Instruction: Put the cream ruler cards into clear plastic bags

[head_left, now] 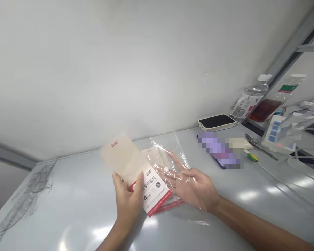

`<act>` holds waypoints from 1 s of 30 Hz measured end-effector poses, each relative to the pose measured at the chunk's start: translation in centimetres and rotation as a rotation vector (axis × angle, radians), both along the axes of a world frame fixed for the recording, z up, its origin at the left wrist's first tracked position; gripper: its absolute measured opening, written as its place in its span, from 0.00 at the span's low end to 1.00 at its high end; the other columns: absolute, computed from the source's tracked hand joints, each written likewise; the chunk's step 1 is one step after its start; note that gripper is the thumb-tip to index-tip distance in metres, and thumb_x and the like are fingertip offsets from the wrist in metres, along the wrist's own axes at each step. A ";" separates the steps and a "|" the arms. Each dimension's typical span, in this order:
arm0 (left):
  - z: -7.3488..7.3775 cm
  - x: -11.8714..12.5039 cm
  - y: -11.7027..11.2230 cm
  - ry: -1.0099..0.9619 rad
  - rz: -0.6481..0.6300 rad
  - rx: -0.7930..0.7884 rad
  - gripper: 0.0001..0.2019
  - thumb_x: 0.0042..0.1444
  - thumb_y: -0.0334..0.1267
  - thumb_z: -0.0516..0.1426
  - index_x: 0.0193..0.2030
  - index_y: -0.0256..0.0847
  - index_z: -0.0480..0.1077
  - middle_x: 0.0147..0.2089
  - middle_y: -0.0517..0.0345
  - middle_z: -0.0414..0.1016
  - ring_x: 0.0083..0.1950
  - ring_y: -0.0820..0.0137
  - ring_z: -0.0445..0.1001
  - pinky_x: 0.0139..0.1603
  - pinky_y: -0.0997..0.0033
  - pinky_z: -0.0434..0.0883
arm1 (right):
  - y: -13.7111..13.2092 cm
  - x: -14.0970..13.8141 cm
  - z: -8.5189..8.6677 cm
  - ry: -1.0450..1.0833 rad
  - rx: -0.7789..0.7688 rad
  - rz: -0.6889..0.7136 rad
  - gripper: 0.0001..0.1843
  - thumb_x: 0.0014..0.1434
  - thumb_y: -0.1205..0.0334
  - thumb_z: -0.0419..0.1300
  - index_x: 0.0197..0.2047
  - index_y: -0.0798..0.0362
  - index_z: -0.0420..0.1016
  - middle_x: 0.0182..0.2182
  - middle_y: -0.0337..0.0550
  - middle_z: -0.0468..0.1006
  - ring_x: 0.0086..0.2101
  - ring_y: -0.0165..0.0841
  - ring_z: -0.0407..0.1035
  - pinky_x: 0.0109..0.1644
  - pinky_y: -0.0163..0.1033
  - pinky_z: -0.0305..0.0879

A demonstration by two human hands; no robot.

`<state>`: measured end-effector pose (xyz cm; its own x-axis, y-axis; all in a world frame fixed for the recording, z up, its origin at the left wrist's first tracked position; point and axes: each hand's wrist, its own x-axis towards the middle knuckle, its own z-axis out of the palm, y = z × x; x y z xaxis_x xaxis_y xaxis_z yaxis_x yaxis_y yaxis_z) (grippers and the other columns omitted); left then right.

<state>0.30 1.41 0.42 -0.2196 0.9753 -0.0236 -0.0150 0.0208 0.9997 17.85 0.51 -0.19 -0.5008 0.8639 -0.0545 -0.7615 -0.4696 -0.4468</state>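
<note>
My left hand (129, 193) grips a flat beige card sleeve (124, 153) together with a white and red printed ruler-set card (154, 188); the thumb presses on the front. To the right, my right hand (196, 188) is palm up with its fingers stretched out, seen through a clear plastic bag (181, 153) that it holds by the thumb side. Whether the fingers are inside the bag or behind it, I cannot tell. Beneath both hands lies another similar beige and red pack (149, 153), partly covered by the bag and the card.
Crumpled clear plastic (29, 198) lies at the table's left. On the right are a phone (217, 121), a blurred purple item (217, 148), scissors (253, 139), a white cable (282, 186), a power strip (274, 134) and two bottles, one clear (251, 97), one dark (266, 108).
</note>
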 end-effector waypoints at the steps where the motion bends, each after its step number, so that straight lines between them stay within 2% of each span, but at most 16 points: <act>1: 0.1 0.2 -0.1 -0.026 -0.015 -0.023 0.21 0.47 0.41 0.61 0.43 0.42 0.55 0.42 0.52 0.72 0.43 0.63 0.75 0.39 0.65 0.74 | 0.0 -0.1 0.0 -0.004 -0.004 0.006 0.37 0.55 0.61 0.46 0.66 0.40 0.36 0.52 0.44 0.70 0.54 0.39 0.62 0.58 0.51 0.50; 6: 0.7 1.1 -0.6 -0.202 -0.103 -0.183 0.25 0.46 0.43 0.61 0.49 0.42 0.57 0.41 0.51 0.74 0.38 0.63 0.76 0.34 0.66 0.74 | 0.0 -0.5 -0.2 -0.023 0.016 -0.030 0.38 0.54 0.64 0.46 0.66 0.40 0.38 0.53 0.42 0.69 0.54 0.37 0.61 0.58 0.51 0.49; 9: 0.8 1.1 -0.7 -0.236 -0.186 -0.235 0.26 0.46 0.43 0.61 0.51 0.42 0.57 0.43 0.49 0.74 0.38 0.62 0.76 0.34 0.64 0.74 | 0.1 -0.5 -0.3 -0.050 0.047 -0.071 0.37 0.54 0.64 0.46 0.66 0.40 0.39 0.52 0.43 0.70 0.54 0.38 0.61 0.57 0.51 0.50; 13: 0.6 1.0 -0.8 -0.227 -0.263 -0.247 0.28 0.46 0.43 0.61 0.52 0.42 0.57 0.45 0.48 0.74 0.39 0.61 0.76 0.36 0.62 0.74 | 0.1 -0.5 -0.3 -0.100 0.050 -0.072 0.37 0.54 0.64 0.45 0.66 0.41 0.39 0.53 0.43 0.69 0.53 0.39 0.62 0.55 0.52 0.53; 18: 0.5 0.9 -0.7 -0.201 -0.333 -0.252 0.28 0.46 0.43 0.61 0.52 0.40 0.58 0.42 0.46 0.75 0.38 0.59 0.76 0.32 0.64 0.74 | -0.1 -0.5 -0.2 -0.107 0.028 -0.049 0.37 0.55 0.63 0.45 0.66 0.41 0.38 0.53 0.43 0.69 0.51 0.39 0.65 0.53 0.50 0.57; 24: 0.7 0.5 -0.5 -0.217 -0.413 -0.259 0.28 0.47 0.42 0.60 0.54 0.40 0.57 0.41 0.47 0.75 0.36 0.61 0.76 0.32 0.63 0.74 | -0.1 -0.3 -0.6 -0.161 0.021 -0.036 0.35 0.55 0.63 0.46 0.66 0.43 0.42 0.51 0.44 0.71 0.48 0.40 0.67 0.50 0.50 0.59; 30: 0.9 0.3 -0.3 -0.246 -0.444 -0.281 0.31 0.45 0.42 0.61 0.55 0.38 0.56 0.38 0.46 0.76 0.33 0.61 0.76 0.30 0.64 0.73 | -0.2 -0.2 -0.7 -0.214 0.006 -0.044 0.37 0.53 0.61 0.46 0.66 0.43 0.41 0.51 0.46 0.70 0.46 0.42 0.68 0.40 0.48 0.64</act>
